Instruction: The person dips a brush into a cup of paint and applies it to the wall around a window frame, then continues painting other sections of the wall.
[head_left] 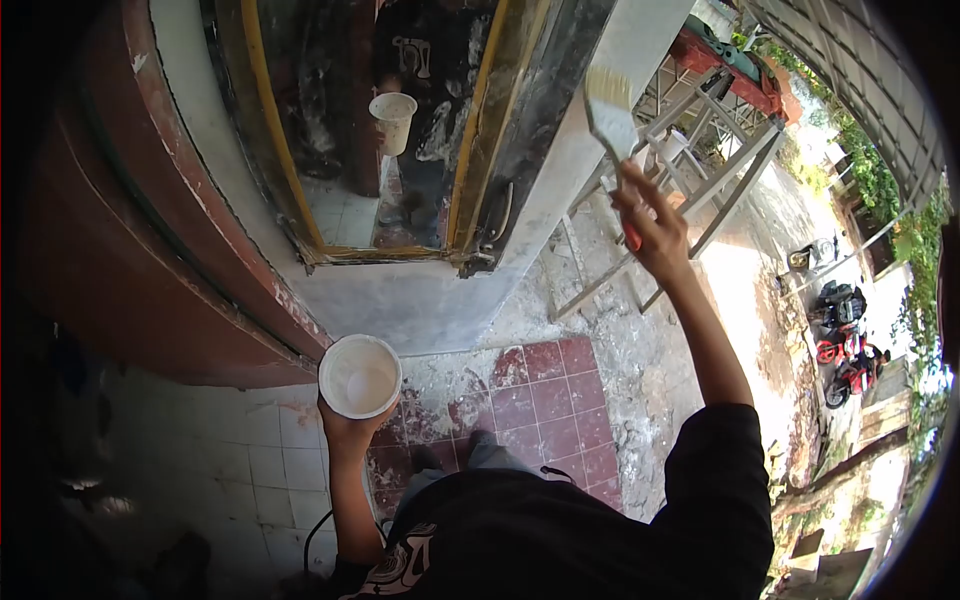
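Note:
A flat paintbrush [612, 112] with pale bristles and a red handle end is gripped in my right hand [652, 225], raised at the upper right. Its bristles point up and overlap the edge of the whitish wall [575, 150] in this view. Low at the left, my left hand [350, 428] is wrapped round a white paint cup [360, 377], held upright. White paint coats the inside of the cup, with some at the bottom. Between the hands stands a dark glass pane [340, 190] in a yellow-edged frame, which reflects the cup.
A reddish-brown panel [170, 250] curves along the left. Dark red tiles [545, 400], splashed with white, lie underfoot. Wooden trestles [730, 180] stand on the right, with motorcycles [845, 350] parked beyond in the sunlit yard.

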